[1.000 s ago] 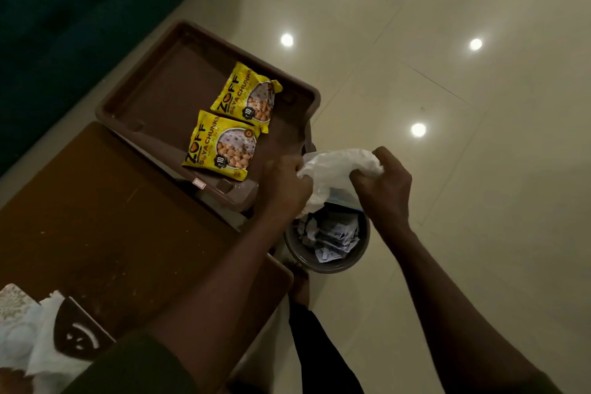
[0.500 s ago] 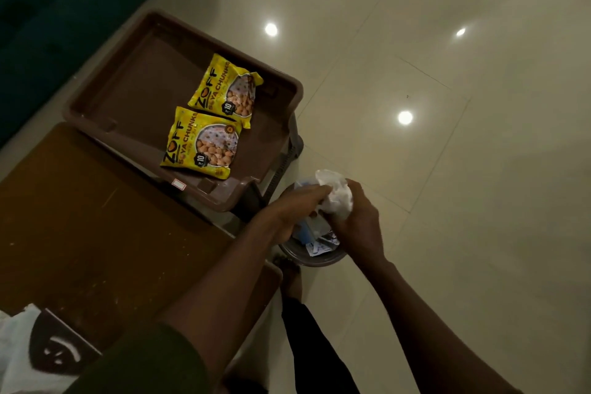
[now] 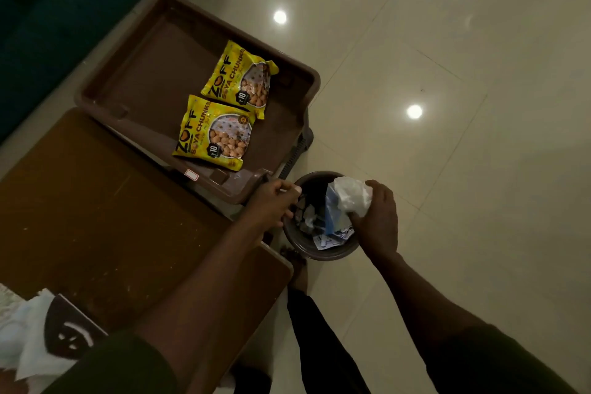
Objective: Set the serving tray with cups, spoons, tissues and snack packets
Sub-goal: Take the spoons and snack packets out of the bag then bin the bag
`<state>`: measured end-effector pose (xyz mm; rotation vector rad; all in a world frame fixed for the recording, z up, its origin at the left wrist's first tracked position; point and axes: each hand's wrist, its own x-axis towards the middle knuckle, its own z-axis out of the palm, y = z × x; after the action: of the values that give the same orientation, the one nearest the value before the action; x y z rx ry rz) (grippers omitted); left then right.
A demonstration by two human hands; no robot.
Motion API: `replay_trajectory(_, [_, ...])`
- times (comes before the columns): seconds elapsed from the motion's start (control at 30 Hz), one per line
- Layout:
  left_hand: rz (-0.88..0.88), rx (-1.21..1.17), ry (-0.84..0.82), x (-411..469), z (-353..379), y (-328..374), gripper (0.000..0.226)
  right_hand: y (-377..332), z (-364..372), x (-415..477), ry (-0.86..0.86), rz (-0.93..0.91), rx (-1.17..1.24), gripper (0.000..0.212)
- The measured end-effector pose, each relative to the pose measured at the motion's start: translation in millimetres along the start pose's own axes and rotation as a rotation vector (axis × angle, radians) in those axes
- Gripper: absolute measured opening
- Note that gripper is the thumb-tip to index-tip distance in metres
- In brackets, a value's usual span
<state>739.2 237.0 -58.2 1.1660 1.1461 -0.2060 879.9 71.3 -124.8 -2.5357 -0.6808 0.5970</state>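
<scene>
A brown serving tray (image 3: pixel 134 73) rests on a stool, holding two yellow soya-chunk snack packets, one nearer (image 3: pixel 213 133) and one farther (image 3: pixel 240 78). Below its right corner a round dark bin (image 3: pixel 319 251) stands on the floor with paper scraps inside. My right hand (image 3: pixel 377 217) is closed around a crumpled white plastic bag (image 3: pixel 350 193) held over the bin's mouth. My left hand (image 3: pixel 275 200) hovers at the bin's left rim beside the tray corner, fingers loosely curled, nothing seen in it.
A dark wooden table (image 3: pixel 105 221) fills the lower left. White tissues and a dark printed card (image 3: pixel 48 336) lie at its near left corner. Glossy floor tiles spread to the right. A dark sofa edge (image 3: pixel 48 3) sits at the upper left. My leg shows below the bin.
The white bag went from stretched between both hands to crumpled in my right hand alone over the bin. My left hand let go and moved to the bin's left rim.
</scene>
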Motion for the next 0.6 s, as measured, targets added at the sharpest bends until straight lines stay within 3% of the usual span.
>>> replay_trajectory(0.1, [0.003,-0.012,0.005,-4,-5,-7,0.015,-6,12,1,-0.164,0.042,-0.073,0.094])
replay_trajectory(0.33, [0.0,-0.078,0.08,-14,-21,-12,0.018,-22,18,3,-0.137,-0.002,-0.004,0.042])
replay_trajectory(0.5, [0.012,-0.145,0.034,-25,-23,-12,0.024,-27,16,9,-0.065,-0.002,0.04,0.027])
replay_trajectory(0.6, [0.051,-0.25,0.101,-33,-37,-12,0.028,-50,17,18,-0.018,-0.033,0.097,0.022])
